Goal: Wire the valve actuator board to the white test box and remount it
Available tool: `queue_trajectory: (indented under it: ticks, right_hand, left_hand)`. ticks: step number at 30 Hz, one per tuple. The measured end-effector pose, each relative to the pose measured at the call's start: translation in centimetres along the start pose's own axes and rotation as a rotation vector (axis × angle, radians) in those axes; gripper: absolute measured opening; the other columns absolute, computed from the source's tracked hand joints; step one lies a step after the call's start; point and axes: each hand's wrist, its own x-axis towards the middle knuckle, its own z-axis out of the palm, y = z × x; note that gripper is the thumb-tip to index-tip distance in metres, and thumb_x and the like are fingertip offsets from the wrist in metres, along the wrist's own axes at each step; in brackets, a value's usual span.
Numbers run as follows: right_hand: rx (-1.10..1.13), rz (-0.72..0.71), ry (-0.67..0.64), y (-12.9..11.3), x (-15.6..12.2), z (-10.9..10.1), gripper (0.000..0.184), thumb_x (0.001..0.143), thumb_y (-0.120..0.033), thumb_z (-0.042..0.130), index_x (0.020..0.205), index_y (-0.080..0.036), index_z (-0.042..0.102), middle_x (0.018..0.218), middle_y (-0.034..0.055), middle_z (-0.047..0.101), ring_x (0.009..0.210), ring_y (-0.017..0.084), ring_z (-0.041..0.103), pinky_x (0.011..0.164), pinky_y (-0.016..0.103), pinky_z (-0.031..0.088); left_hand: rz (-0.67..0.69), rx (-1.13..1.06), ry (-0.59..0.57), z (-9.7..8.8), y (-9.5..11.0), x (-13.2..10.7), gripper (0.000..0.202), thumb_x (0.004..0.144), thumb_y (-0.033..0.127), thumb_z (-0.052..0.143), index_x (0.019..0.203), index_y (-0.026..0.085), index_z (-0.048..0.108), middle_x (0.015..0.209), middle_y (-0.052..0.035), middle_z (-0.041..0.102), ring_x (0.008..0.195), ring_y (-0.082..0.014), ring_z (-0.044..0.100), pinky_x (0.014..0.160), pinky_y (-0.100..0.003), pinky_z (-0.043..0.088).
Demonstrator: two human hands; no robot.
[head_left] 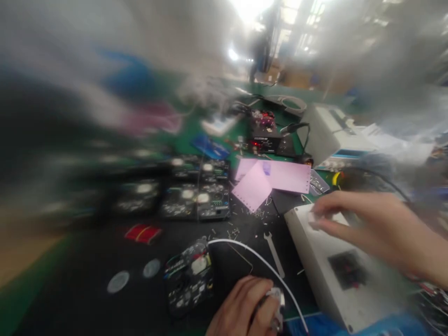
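"Where's the white cable point(266, 267)?"
"It arcs from near right to far left, ending by the circuit board point(189, 280). The left hand point(245, 308) is clenched on its plug point(276, 298)."
"And the right hand point(378, 228)?"
"Fingers outstretched on the white box point(315, 252), with a wrench point(275, 254) lying between."

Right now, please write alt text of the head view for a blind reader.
The left hand pinches a small plug by a white cable; the right hand touches a white box, beside circuit boards and pink papers.
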Motion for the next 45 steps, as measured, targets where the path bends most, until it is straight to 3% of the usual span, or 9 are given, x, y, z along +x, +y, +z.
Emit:
queue_trajectory:
  ticks: [5, 9, 13, 17, 21, 24, 33, 38, 45]
  right_hand:
    - [-0.279, -0.209, -0.287, -1.1, 3.1, 8.4, 0.001, 0.098, -0.026, 0.068, 0.097, -0.026, 0.068, 0.082, 0.0027, 0.072, 0.067, 0.019, 0.066, 0.056, 0.033, 0.044]
    - [-0.460, -0.183, -0.397, -1.1, 4.0, 11.8, 0.007, 0.093, -0.022, 0.072, 0.089, -0.023, 0.066, 0.075, 0.0015, 0.065, 0.058, 0.016, 0.056, 0.054, 0.031, 0.032]
    - [-0.547, -0.157, -0.356, -2.5, 2.7, 11.8, 0.011, 0.097, -0.032, 0.073, 0.095, -0.022, 0.070, 0.086, 0.0044, 0.069, 0.073, 0.020, 0.064, 0.061, 0.031, 0.040]
    - [-0.539, -0.125, -0.210, -6.7, -1.1, 10.2, 0.019, 0.107, -0.031, 0.058, 0.115, -0.018, 0.070, 0.104, 0.0098, 0.074, 0.092, 0.024, 0.070, 0.076, 0.037, 0.052]
    - [-0.338, -0.167, -0.238, -11.2, -5.0, 10.7, 0.018, 0.108, -0.026, 0.058, 0.120, -0.016, 0.067, 0.102, 0.0082, 0.072, 0.088, 0.020, 0.067, 0.075, 0.034, 0.051]
    - [-0.380, -0.175, -0.238, -12.8, -6.4, 12.0, 0.016, 0.107, -0.024, 0.057, 0.113, -0.014, 0.069, 0.093, 0.0078, 0.069, 0.083, 0.021, 0.063, 0.070, 0.035, 0.047]
    - [-0.468, -0.071, -0.194, -13.0, -6.5, 13.7, 0.020, 0.106, -0.027, 0.055, 0.091, -0.018, 0.064, 0.079, 0.0027, 0.058, 0.073, 0.020, 0.056, 0.062, 0.035, 0.036]
    - [-0.368, 0.004, -0.085, -12.4, -7.8, 14.9, 0.011, 0.105, -0.028, 0.063, 0.110, -0.019, 0.064, 0.093, 0.0037, 0.066, 0.082, 0.020, 0.061, 0.069, 0.034, 0.044]
    - [-0.166, -0.005, 0.113, -11.8, -10.3, 16.4, 0.029, 0.098, -0.012, 0.072, 0.126, -0.019, 0.067, 0.112, 0.0062, 0.068, 0.098, 0.017, 0.065, 0.082, 0.029, 0.053]
  left_hand:
    - [-0.097, -0.112, 0.054, -0.4, 0.6, -1.4, 0.043, 0.092, -0.002, 0.059, 0.135, 0.006, 0.061, 0.129, -0.0202, 0.069, 0.125, -0.0275, 0.067, 0.112, -0.045, 0.060]
    - [-0.248, -0.226, 0.076, -0.9, 0.8, -2.6, 0.052, 0.098, 0.005, 0.064, 0.148, 0.009, 0.050, 0.141, -0.0195, 0.065, 0.136, -0.0269, 0.060, 0.120, -0.047, 0.054]
    - [-0.308, -0.290, 0.060, -0.8, 0.5, -2.8, 0.063, 0.098, 0.011, 0.069, 0.155, 0.011, 0.042, 0.152, -0.0190, 0.057, 0.146, -0.0268, 0.052, 0.124, -0.044, 0.051]
    - [-0.336, -0.309, 0.031, -0.9, 0.4, -2.5, 0.070, 0.097, 0.015, 0.073, 0.157, 0.012, 0.037, 0.157, -0.0178, 0.052, 0.151, -0.0257, 0.047, 0.128, -0.041, 0.045]
    - [-0.305, -0.287, 0.060, -0.9, 0.5, -2.4, 0.065, 0.102, 0.021, 0.070, 0.157, 0.011, 0.037, 0.153, -0.0177, 0.055, 0.147, -0.0257, 0.051, 0.127, -0.040, 0.047]
    - [-0.284, -0.267, 0.078, -0.8, 0.6, -2.5, 0.062, 0.103, 0.024, 0.069, 0.156, 0.010, 0.039, 0.151, -0.0189, 0.056, 0.145, -0.0272, 0.054, 0.125, -0.040, 0.048]
    - [-0.250, -0.264, 0.092, -1.0, 0.4, -2.4, 0.054, 0.106, 0.021, 0.064, 0.154, 0.008, 0.042, 0.148, -0.0204, 0.058, 0.142, -0.0273, 0.057, 0.122, -0.040, 0.051]
    - [-0.227, -0.275, 0.084, -1.1, 0.3, -2.6, 0.056, 0.103, 0.018, 0.070, 0.153, 0.009, 0.045, 0.151, -0.0194, 0.057, 0.146, -0.0255, 0.053, 0.126, -0.038, 0.048]
    - [-0.202, -0.240, 0.087, -1.1, 0.2, -2.6, 0.057, 0.099, 0.017, 0.076, 0.149, 0.009, 0.050, 0.151, -0.0192, 0.058, 0.146, -0.0255, 0.053, 0.125, -0.039, 0.050]
